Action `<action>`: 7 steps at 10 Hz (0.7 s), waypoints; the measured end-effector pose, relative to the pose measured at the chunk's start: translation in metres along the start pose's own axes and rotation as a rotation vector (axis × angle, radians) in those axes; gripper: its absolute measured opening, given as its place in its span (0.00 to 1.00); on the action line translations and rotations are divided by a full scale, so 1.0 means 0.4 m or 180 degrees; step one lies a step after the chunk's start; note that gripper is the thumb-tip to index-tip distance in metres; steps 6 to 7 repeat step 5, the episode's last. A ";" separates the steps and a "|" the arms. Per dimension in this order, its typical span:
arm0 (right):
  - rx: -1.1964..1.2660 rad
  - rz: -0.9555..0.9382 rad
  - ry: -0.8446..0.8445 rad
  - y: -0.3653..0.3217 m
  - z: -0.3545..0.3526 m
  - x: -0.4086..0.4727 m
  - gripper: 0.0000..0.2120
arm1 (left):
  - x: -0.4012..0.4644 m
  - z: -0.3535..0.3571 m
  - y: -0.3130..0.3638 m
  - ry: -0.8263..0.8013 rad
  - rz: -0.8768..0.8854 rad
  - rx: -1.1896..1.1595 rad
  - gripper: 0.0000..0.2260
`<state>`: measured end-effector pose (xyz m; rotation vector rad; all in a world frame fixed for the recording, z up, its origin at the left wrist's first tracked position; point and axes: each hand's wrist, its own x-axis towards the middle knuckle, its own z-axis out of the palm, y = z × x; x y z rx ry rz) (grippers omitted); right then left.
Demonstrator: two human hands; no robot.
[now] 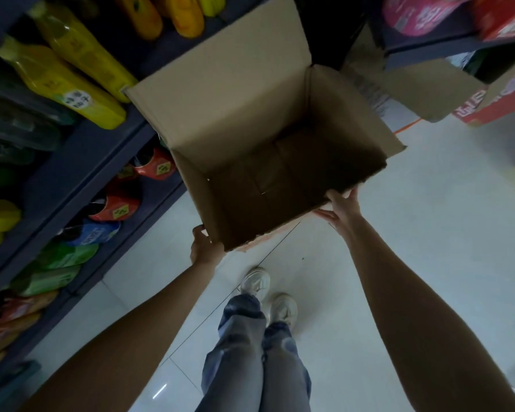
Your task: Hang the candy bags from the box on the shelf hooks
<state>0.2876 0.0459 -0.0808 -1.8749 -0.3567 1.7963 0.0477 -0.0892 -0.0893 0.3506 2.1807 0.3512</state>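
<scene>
Both hands hold the open cardboard box (250,138) above the pale floor (428,233), just right of the shelves (81,162). The left hand (204,245) grips its near-left corner, fingers curled around the edge; the right hand (341,208) clasps the near-right rim. Only its bare bottom shows inside. Candy bags (72,72) hang far left.

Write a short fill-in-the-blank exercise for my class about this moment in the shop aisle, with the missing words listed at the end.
1. Both hands hold a brown ____ box.
2. Inside, the box shows no candy bags; it looks ____.
3. The left hand grips the box at its near ____.
4. The yellow bags hang on the person's ____ side.

Missing words: cardboard; empty; corner; left
</scene>
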 end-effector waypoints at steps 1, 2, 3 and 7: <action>0.0137 -0.0264 -0.0242 -0.049 0.015 0.037 0.30 | 0.010 0.067 0.062 -0.0336 -0.0085 -0.1267 0.23; -0.0624 -0.0444 -0.0565 -0.077 0.055 0.069 0.14 | 0.027 0.132 0.149 -0.1098 0.0249 -0.1463 0.22; -0.0895 -0.0388 -0.0780 -0.073 0.087 0.076 0.08 | 0.041 0.151 0.238 -0.1593 0.0499 -0.1041 0.23; -0.0666 -0.1042 -0.0041 -0.080 0.078 -0.005 0.08 | 0.040 0.091 0.323 -0.1152 0.0593 -0.0037 0.19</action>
